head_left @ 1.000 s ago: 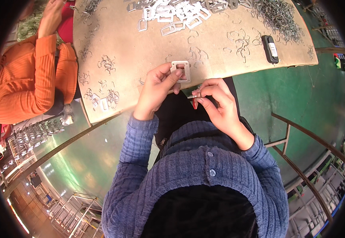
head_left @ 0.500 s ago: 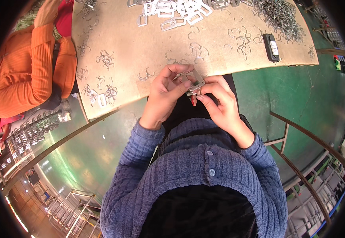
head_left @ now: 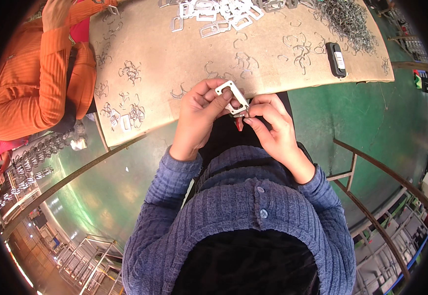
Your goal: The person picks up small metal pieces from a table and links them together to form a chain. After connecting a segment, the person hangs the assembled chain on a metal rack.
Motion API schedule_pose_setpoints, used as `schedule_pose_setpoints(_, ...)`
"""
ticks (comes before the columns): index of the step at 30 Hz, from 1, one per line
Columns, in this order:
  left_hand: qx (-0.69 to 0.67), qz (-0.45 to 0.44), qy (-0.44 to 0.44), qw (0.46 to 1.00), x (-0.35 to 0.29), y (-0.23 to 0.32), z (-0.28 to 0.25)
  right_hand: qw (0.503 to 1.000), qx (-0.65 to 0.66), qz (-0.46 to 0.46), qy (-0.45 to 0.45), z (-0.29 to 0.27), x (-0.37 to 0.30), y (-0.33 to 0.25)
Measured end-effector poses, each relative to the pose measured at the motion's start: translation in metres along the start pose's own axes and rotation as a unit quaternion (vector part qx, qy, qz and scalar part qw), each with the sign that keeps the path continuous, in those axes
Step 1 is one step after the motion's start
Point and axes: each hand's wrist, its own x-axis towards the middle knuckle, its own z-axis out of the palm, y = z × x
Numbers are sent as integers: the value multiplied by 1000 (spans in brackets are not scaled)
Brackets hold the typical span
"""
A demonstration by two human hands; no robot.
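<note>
My left hand (head_left: 197,114) is closed on a flat silver metal frame (head_left: 239,96), rectangular with an open middle and small holes at its corners. The thumb lies across the opening, and the frame tilts with its broad face up. At the frame's lower right corner, the fingers of my right hand (head_left: 276,127) are pinched together beside a small dark metal piece, too small to make out. A small red piece (head_left: 239,124) shows just below the frame; what it belongs to is hidden. Both hands are in front of the table's near edge, above my lap.
The brown-covered table (head_left: 174,59) bears a pile of metal frames (head_left: 219,12), a heap of wire hooks (head_left: 346,24), scattered hooks (head_left: 131,72) and a black case (head_left: 336,60). A co-worker in an orange sleeve (head_left: 54,83) sits at the left. Metal rails (head_left: 381,169) stand lower right.
The metal frame has turned so that its broad face shows. My left hand has shifted slightly left; my right hand has barely moved. The co-worker's arms have moved at the upper left.
</note>
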Motion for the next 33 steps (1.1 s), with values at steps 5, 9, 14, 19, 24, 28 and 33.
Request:
schedule_pose_setpoints(5,91,64,-28,993,-6,4,4,1000,-4,7,4,1,-2,4)
schedule_pose_setpoints(9,221,154,-63,961,-19,7,13,1000,0,26,6,3,-2,8)
schedule_pose_setpoints(14,234,165,5,958,-21,1,8,995,31,45,-80,-12,8,9)
schedule_pose_setpoints(19,272,136,9,952,-26,0,-3,983,-160,62,-62,-47,43,76)
schedule_pose_setpoints(24,298,124,2,946,-28,-2,-9,936,-351,-23,-32,-10,73,127)
schedule_pose_setpoints(28,286,123,7,950,-32,-2,-7,926,-376,12,-15,26,93,145)
schedule_pose_setpoints(33,300,112,-1,947,-37,0,-13,930,-358,-47,-77,28,91,145)
